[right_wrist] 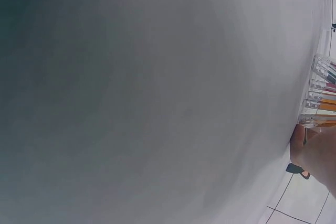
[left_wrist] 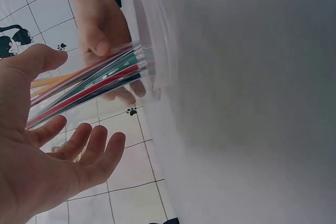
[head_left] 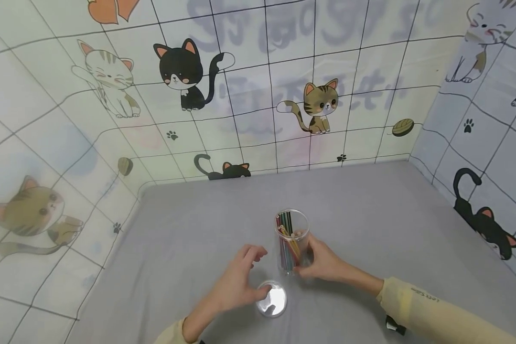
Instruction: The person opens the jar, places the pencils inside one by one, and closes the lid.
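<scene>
A clear cylindrical jar [head_left: 287, 268] stands upright on the grey cloth, with several coloured pencils [head_left: 286, 222] inside. My right hand [head_left: 324, 260] grips the jar from its right side, thumb at the front near the base. To the left of the jar, my left hand [head_left: 237, 282] is held with thumb and fingers spread apart. Just in front of the jar lies a round clear lid [head_left: 276, 306], and the left thumb overlaps its edge in the head view. In the left wrist view, the pencils [left_wrist: 100, 77] show beyond the left hand's spread fingers.
Grey cloth [head_left: 198, 215] covers the table. Behind and at both sides rise white gridded sheets [head_left: 249, 110] printed with cartoon cats. A small black item [head_left: 394, 326] shows beneath the right sleeve [head_left: 430, 306].
</scene>
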Motion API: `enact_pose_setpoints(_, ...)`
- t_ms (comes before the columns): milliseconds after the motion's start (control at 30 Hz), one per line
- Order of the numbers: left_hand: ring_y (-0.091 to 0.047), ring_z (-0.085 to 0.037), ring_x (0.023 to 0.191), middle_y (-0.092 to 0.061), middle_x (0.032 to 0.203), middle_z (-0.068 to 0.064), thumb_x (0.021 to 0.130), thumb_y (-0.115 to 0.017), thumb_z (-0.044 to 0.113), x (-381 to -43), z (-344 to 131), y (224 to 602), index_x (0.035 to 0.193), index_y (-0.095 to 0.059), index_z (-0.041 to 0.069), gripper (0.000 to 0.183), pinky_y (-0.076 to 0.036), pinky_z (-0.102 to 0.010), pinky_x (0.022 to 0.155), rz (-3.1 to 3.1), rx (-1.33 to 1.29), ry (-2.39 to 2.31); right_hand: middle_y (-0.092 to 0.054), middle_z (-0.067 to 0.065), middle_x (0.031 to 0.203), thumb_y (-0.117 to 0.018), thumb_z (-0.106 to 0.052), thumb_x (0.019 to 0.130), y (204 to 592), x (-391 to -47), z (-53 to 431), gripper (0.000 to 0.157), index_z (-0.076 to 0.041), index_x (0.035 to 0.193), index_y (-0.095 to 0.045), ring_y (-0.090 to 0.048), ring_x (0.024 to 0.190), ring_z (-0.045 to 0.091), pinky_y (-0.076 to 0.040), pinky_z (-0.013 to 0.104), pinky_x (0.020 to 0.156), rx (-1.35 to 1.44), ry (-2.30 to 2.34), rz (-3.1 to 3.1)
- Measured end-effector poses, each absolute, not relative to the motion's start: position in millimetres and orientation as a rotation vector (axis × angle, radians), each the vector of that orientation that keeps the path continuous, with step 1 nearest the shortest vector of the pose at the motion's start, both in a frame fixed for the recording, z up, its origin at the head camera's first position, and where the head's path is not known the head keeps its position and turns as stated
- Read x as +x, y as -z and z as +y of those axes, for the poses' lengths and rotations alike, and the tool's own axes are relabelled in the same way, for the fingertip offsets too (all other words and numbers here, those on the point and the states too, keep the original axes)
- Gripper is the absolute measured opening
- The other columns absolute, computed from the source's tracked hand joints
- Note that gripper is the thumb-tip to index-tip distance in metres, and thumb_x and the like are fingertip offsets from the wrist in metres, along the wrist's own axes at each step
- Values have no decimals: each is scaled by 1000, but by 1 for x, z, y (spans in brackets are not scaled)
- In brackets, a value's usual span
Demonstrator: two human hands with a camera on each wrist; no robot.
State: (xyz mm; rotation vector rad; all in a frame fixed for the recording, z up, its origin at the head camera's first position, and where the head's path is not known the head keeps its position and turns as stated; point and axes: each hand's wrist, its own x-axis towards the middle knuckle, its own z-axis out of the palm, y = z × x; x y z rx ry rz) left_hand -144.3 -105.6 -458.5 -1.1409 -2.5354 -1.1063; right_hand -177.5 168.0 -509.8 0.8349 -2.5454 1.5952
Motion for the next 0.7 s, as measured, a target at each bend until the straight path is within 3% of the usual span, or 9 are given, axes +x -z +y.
enact_pose_setpoints(333, -55, -23, 101, -55, 112, -12, 61, -92, 17, -134, -101, 475, 123, -51, 3, 75, -48, -35, 89, -2593, -1128, 1075, -64, 4, 121, -85, -10, 69, 509, -178, 168, 73, -8, 132, -48, -59, 105, 18, -46, 34, 92, 814, -1598, -2580)
enact_pose_setpoints(700, -52, -20, 106, -54, 115, -9, 59, -94, 21, -127, -98, 485, 125, -51, 3, 81, -48, -36, 91, -2667, -1097, 975, -65, 5, 117, -84, -8, 68, 506, -177, 167, 71, -7, 130, -49, -60, 100, 18, -48, 34, 88, 827, -1594, -2566)
